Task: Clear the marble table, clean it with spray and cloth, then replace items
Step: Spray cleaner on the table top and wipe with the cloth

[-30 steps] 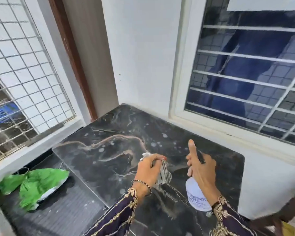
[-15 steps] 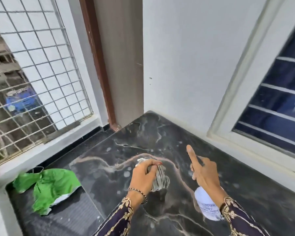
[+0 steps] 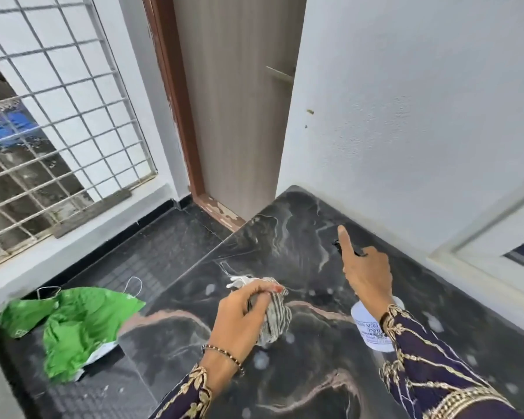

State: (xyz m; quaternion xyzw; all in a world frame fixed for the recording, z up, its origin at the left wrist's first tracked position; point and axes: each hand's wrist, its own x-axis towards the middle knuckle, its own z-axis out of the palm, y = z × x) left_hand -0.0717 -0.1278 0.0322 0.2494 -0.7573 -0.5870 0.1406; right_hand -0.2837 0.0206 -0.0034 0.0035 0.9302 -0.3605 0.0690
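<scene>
1. White textured wall (image 3: 406,116) is running along the right, meeting a white window frame (image 3: 481,246) at the lower right edge.
2. Pale wood-grain door (image 3: 233,110) is standing in a brown frame (image 3: 176,95), paint flaking at its foot.
3. White metal grille (image 3: 58,116) is covering the left opening above a white ledge (image 3: 73,240); daylight is coming through.
4. Dark ribbed floor (image 3: 152,255) is lying below.
5. Crumpled green bag (image 3: 79,325) is resting on the floor, lower left.
</scene>
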